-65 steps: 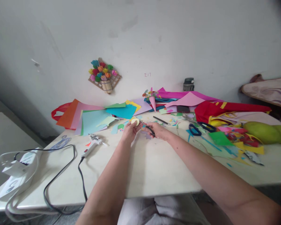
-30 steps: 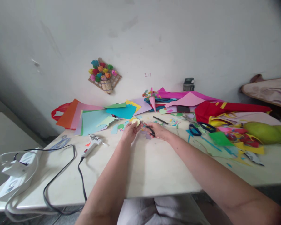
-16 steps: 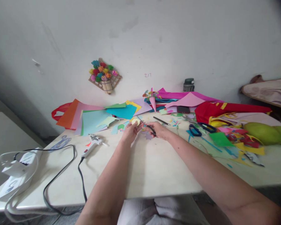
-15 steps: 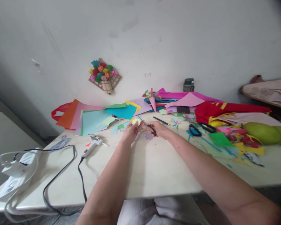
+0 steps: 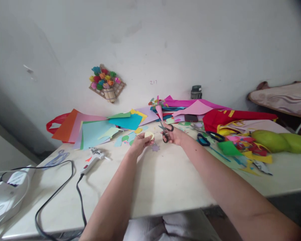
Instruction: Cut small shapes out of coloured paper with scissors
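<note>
Between the thumb and fingers of my left hand (image 5: 139,143) is a pale yellow round piece of paper (image 5: 148,135), held just above the table. My right hand (image 5: 175,134) has its fingers in the handles of a pair of dark scissors (image 5: 165,133). The scissor blades point up and away, apart from the yellow paper. Below and between the hands lies a small lilac paper cutout (image 5: 155,147). Green paper circles (image 5: 125,138) and other scraps lie to the left of my left hand.
A glue gun (image 5: 92,162) with a black cord lies left, near a white power strip (image 5: 6,195). Coloured paper sheets (image 5: 96,132) line the back. At right are navy-handled scissors (image 5: 203,139), paper scraps, a red cloth (image 5: 223,118) and green fruits (image 5: 271,140). A pink paper cone (image 5: 159,111) stands behind.
The scissors have moved away from the yellow paper, rightward, and now point up with blades parted. My left hand has lowered slightly with the paper. The view has turned a little to the right.
</note>
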Demonstrator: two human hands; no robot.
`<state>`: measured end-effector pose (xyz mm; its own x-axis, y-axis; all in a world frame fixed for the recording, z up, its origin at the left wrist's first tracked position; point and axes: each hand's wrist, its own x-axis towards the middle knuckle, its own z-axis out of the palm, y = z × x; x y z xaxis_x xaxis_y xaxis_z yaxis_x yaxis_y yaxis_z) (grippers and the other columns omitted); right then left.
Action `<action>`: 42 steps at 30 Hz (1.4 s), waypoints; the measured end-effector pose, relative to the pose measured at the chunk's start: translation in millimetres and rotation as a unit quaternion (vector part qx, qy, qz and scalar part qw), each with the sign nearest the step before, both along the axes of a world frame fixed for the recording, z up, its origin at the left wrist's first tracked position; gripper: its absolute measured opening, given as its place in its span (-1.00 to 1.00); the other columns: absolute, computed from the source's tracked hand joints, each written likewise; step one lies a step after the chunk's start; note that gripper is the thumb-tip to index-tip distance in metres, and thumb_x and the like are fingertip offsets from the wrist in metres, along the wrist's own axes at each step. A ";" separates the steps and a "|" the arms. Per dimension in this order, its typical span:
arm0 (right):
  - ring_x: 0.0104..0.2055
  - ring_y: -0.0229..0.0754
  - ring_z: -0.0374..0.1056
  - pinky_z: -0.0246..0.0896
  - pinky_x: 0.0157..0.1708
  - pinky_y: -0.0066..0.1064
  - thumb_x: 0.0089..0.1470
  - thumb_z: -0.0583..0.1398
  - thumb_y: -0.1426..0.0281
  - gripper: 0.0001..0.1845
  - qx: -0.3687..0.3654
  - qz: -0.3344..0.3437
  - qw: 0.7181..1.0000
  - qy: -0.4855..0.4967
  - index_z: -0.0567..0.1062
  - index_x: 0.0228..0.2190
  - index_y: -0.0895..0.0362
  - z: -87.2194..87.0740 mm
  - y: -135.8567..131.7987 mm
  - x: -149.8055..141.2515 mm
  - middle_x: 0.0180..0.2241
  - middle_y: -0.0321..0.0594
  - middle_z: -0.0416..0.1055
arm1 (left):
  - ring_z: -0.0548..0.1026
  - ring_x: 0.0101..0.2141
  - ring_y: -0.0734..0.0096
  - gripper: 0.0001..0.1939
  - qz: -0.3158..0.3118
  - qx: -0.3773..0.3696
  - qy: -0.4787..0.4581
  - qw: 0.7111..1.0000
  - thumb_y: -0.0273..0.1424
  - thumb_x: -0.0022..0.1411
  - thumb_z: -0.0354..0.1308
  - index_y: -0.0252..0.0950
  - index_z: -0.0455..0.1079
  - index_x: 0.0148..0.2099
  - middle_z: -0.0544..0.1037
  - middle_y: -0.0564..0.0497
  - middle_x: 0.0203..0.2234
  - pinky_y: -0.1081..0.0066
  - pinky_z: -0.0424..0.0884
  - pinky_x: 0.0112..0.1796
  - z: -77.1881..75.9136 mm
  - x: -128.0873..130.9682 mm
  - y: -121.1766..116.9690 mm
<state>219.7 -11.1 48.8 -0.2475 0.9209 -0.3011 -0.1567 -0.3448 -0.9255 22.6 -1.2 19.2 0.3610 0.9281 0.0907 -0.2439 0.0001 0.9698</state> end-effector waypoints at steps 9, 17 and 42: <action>-0.64 -0.34 0.29 -0.04 -0.78 -0.59 -0.22 0.33 0.37 -0.65 0.206 -0.073 0.974 -0.055 0.35 -0.35 0.19 -13.6 0.2 -19.3 -0.61 -0.29 0.40 | 0.31 -0.67 0.61 -0.77 0.001 0.022 0.055 0.998 -0.36 -0.14 0.34 -0.38 0.39 -0.47 0.43 0.05 -0.66 0.57 0.20 -0.61 1.2 0.6 -2.4; -0.67 -0.41 0.18 0.05 -0.65 -0.58 -0.30 0.24 0.57 -0.71 0.237 -0.078 0.967 -0.051 0.34 -0.41 0.18 -7.9 -8.3 -32.3 -0.72 -0.48 0.26 | 0.30 -0.66 0.62 -0.73 -0.017 0.025 0.101 0.994 -0.33 -0.15 0.34 -0.38 0.38 -0.45 0.41 0.07 -0.66 0.57 0.19 -0.60 2.6 3.0 -5.0; -0.67 -0.40 0.25 -0.06 -0.79 -0.60 0.00 0.15 0.09 -0.61 0.246 0.137 0.945 -0.169 0.31 -0.49 0.20 -14.5 -6.0 -17.7 -0.58 -0.28 0.38 | 0.52 -0.46 0.39 -0.73 0.099 0.005 -0.067 0.993 -0.39 -0.17 0.34 -0.44 0.45 -0.38 0.54 -0.07 -0.46 0.36 0.49 -0.32 2.1 -0.9 0.7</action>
<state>202.0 -17.2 34.3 -0.4626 0.8856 0.0416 0.2099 0.1550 -0.9654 21.7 -0.5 21.4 0.1559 0.9786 0.1344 -0.3651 -0.0693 0.9284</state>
